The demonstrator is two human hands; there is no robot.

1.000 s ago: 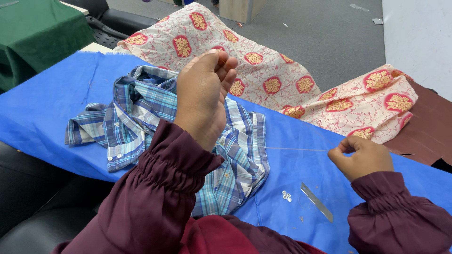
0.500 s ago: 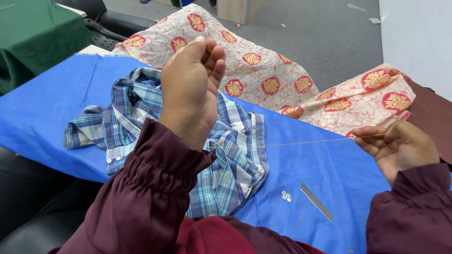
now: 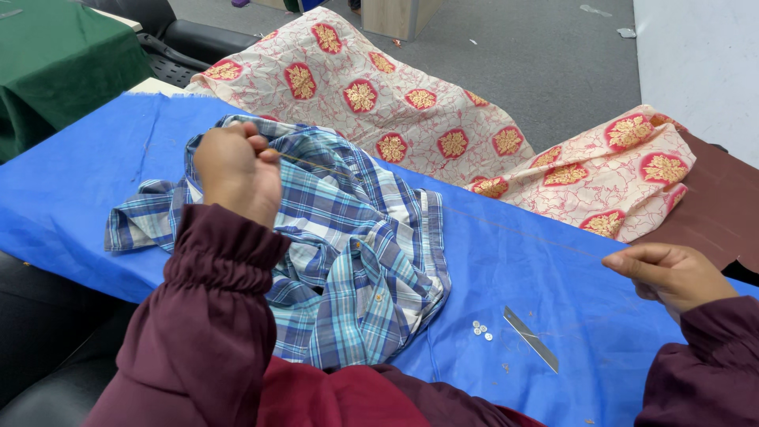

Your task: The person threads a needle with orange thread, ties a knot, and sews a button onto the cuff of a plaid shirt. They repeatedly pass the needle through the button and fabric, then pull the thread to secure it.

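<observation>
- I see a thin pale thread (image 3: 506, 229) drawn taut in a nearly straight line, slanting from upper left down to lower right. Its left end is pinched at the fingertips of my left hand (image 3: 233, 170); its right end is pinched by my right hand (image 3: 672, 277).
- I see a blue, white and teal plaid shirt (image 3: 348, 245), crumpled in a heap on the blue cloth. It is buttoned in part, with small pale buttons showing. The thread passes above it.
</observation>
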